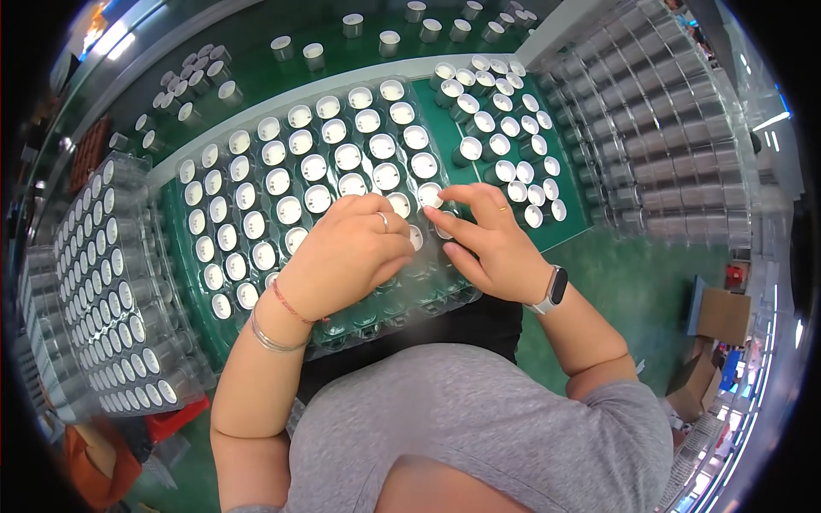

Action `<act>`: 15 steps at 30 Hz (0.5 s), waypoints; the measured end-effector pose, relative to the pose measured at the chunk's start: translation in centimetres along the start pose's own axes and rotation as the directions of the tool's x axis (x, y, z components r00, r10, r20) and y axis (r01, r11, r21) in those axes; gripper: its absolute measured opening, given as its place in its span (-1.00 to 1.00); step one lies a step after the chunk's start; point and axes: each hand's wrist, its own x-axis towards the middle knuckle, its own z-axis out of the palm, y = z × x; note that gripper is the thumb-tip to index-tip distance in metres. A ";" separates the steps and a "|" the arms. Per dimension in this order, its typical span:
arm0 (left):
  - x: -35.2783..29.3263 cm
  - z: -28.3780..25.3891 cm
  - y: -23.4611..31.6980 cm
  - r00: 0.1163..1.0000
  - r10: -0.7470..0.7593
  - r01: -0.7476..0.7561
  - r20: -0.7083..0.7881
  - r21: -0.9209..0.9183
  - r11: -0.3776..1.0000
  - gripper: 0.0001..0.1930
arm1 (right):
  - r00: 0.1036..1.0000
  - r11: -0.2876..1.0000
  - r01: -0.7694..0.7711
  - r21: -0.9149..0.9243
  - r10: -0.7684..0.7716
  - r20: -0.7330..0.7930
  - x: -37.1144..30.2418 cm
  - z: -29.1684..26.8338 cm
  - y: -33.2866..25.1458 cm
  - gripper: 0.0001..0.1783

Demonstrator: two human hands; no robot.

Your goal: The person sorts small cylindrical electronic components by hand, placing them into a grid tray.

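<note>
In front of me lies a clear plastic tray [368, 318] with rows of white-topped metal cylinders [347, 156] standing in its pockets. My left hand [346, 248] is curled over the near part of the tray; its fingertips are hidden behind the hand, so what they hold cannot be seen. Beside it my right hand [486, 241] has two fingers bent around one white-topped cylinder [430, 196] at the tray's right side. The thumb of that hand stays apart, lower down. More cylinders sit between the two hands, partly covered by fingers.
Loose cylinders [500, 145] stand on the green surface at the right; others [313, 56] are scattered beyond a pale rail [248, 109]. Stacked filled trays [107, 299] rise at the left. Tall stacked clear trays [658, 128] stand at the right, with cardboard boxes [723, 315] on the floor.
</note>
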 end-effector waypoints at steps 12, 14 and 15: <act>-0.1 -0.2 0.0 0.999 0.036 -0.036 -0.022 0.000 0.999 -0.87 | 0.964 0.983 0.003 -0.183 0.046 0.264 -0.9 -0.5 -0.7 -0.17; -0.1 -0.2 0.1 0.998 0.042 -0.043 -0.043 -0.010 0.999 -0.88 | 0.940 0.988 -0.091 -0.122 0.126 0.318 -1.2 0.8 -0.2 -0.18; -0.4 -0.3 0.0 0.999 0.046 -0.046 -0.018 -0.007 0.999 -0.87 | 0.934 0.986 -0.042 -0.161 0.095 0.344 -1.1 0.5 -0.5 -0.19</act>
